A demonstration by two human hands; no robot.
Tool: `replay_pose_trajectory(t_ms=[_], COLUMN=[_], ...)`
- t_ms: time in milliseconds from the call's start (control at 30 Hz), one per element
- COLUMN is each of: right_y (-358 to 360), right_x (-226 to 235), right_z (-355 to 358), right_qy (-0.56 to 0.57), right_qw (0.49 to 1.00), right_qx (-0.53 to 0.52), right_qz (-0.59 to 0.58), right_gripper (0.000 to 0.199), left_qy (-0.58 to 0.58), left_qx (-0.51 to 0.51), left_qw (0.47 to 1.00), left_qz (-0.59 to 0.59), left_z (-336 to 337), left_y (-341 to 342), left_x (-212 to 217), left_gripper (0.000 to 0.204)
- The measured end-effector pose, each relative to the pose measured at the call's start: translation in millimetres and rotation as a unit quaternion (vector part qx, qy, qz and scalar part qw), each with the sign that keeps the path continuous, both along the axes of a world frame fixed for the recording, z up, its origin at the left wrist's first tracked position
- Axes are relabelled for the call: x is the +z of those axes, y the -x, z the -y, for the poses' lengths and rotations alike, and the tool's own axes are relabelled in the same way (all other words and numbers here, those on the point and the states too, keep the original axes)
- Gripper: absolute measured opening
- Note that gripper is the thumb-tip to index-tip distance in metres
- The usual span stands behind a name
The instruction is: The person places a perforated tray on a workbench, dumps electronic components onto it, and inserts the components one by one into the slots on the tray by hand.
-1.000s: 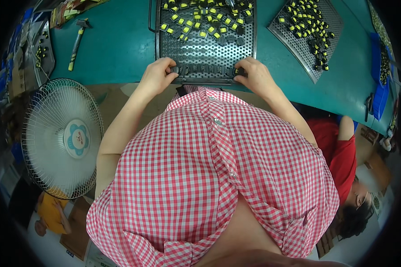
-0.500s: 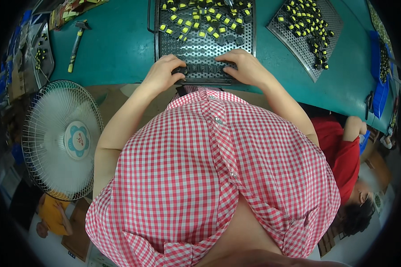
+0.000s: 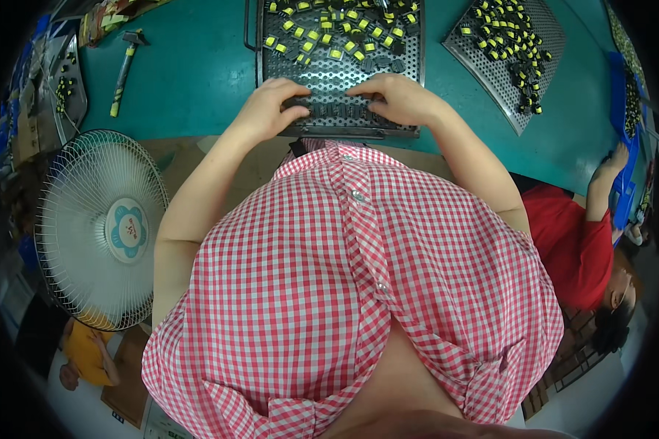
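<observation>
On the teal table (image 3: 198, 80), seen from the head camera, a dark perforated tray (image 3: 340, 69) is set straight ahead. Compared with a second ago, both hands are found moved inward from the tray's near corners onto its near rows. The left hand (image 3: 267, 110) is laid palm down, fingers together and curled over small dark parts; whether one is pinched cannot be told. The right hand (image 3: 399, 99) is spread flat beside it, fingers slightly apart on the same rows. Yellow-and-black components (image 3: 329, 33) are held in the tray's far rows. A second perforated tray (image 3: 505, 69), well apart to the right, is filled with more such components. A hammer (image 3: 124, 69) is seen at left, and a fan (image 3: 102, 227) below the table edge.
</observation>
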State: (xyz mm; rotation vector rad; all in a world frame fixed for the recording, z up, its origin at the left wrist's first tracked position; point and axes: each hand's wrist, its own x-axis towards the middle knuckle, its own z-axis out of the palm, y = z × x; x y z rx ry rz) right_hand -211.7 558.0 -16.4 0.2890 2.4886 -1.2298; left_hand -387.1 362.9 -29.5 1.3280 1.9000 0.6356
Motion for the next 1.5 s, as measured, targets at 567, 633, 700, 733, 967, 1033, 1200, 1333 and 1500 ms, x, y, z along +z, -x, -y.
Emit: replay_pose_trajectory(t_ms=[567,633,700,733,967,1033,1200,1333,1500], right_y=[-17,-22,-26,-28,-40,-40,-41,-41,-39], right_x=[-1,-1,-1,-1,2,2,-1,-5,-3], right_z=[-2,-2,-3,-3,5,7,10,10,11], right_qy=[0.029,-0.008,-0.022,-0.036,-0.015,0.003,0.007,0.007,-0.002], right_qw=[0.996,0.998,0.998,0.998,0.996,0.992,0.993,0.995,0.996], right_qx=[-0.024,-0.034,-0.03,-0.026,-0.084,-0.119,-0.115,-0.101,-0.089], right_qz=[0.078,0.046,0.045,0.042,0.025,0.053,0.015,-0.012,-0.001], right_gripper=[0.043,0.043,0.043,0.043,0.046,0.043,0.04,0.037,0.035], left_qy=[0.069,0.064,0.064,0.063,0.044,0.036,0.049,0.064,0.077], left_qx=[-0.098,-0.086,-0.082,-0.077,-0.082,-0.093,-0.131,-0.144,-0.138], left_qw=[0.886,0.878,0.874,0.871,0.862,0.856,0.842,0.841,0.831], left_qz=[0.448,0.466,0.474,0.481,0.498,0.507,0.521,0.518,0.534], left_z=[-53,-51,-50,-49,-57,-60,-63,-63,-58], left_y=[6,5,4,3,6,5,-3,-4,-9], left_x=[-30,-30,-32,-33,-34,-40,-41,-39,-38], left_gripper=[0.044,0.044,0.044,0.044,0.05,0.053,0.054,0.052,0.051])
